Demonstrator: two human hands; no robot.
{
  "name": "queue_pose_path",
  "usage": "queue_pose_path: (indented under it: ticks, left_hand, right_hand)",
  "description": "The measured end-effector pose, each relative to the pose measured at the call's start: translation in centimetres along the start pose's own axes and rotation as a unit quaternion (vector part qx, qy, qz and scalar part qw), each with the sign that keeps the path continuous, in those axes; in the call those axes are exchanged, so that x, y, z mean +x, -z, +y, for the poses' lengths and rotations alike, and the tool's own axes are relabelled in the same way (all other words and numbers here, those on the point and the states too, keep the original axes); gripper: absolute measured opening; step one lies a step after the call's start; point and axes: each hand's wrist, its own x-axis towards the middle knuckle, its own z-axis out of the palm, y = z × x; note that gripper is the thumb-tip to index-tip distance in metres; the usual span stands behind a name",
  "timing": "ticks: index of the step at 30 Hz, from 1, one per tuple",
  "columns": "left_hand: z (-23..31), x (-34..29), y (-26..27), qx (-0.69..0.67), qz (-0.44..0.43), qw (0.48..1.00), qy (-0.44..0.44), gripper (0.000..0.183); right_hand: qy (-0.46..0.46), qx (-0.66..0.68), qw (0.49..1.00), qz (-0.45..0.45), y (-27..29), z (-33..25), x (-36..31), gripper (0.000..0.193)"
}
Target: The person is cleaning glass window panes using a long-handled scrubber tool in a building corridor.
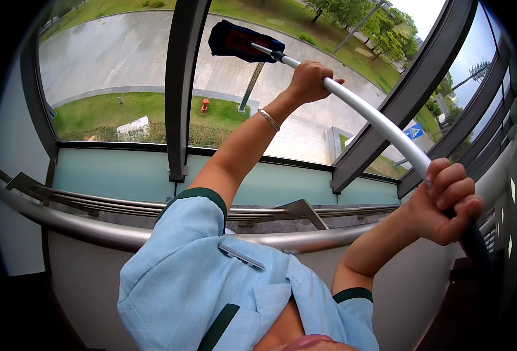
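Observation:
Both of my hands are closed around one long mop, its pale metal pole (381,120) slanting across the view from upper left to lower right. My left hand (311,83) wraps the pole nearer the head end, arm stretched out, a bracelet on its wrist. Lower down, my right hand (450,202) grips the pole near its dark handle end (476,248), elbow bent. At the far end is the flat mop head (223,41), dark blue with a red middle. It overlaps the tall window glass; whether it touches the pane I cannot tell.
Dark window posts (182,82) and a slanting beam (413,82) frame the glass. Before the window run a round metal handrail (95,231) and a slatted metal ledge (106,205). Outside are paving, grass, trees and a red hydrant (204,105).

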Motion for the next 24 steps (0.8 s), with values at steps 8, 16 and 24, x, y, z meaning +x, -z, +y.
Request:
queue_pose_path:
  ticks: [8,16,24]
  left_hand:
    - [-1.2,-3.2,0.5,-0.002,0.034,0.995,0.089,0.035]
    - [-5.4,-12.4,0.5,0.006,0.052,0.982,0.179,0.033]
    - [-11.3,-26.2,0.1,0.066,-0.059,0.921,0.380,0.025]
  right_hand:
    - [-0.056,0.027,0.996,-0.065,-1.6,1.5,1.1,0.026]
    - [-0.148,0.134,0.978,-0.057,-6.2,8.2,-2.1,0.021]
    - [-0.350,0.056,0.932,-0.072,-11.2,15.9,-11.4,0.012]
